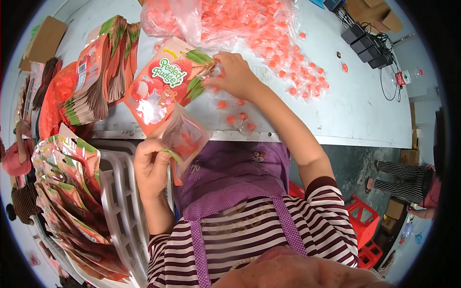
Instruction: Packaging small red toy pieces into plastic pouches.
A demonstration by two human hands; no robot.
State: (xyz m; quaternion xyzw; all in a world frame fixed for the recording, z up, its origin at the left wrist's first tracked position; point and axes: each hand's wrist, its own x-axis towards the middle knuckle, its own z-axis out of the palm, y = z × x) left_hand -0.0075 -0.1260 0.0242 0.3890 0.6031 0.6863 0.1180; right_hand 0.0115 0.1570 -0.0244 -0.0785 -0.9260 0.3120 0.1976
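My left hand (152,165) pinches the edge of an opened candy pouch (185,144) at the table's near edge. Its mouth gapes, and reddish pieces show inside. Just beyond it a flat red-and-pink pouch (161,91) with green leaves and a bear printed on it lies on the table. My right hand (235,77) is closed at that flat pouch's right end, thumb and fingers on either side of the edge. Several loose wrapped red candies (230,119) lie below my right wrist.
A heap of wrapped candies (249,24) spreads over the back of the white table (355,110). Flat pouch stacks (105,67) stand at left. Filled-looking pouches (72,192) crowd a white crate (127,192) below. Black adapters (367,45) and cables sit far right, beside red stools (362,221) lower down.
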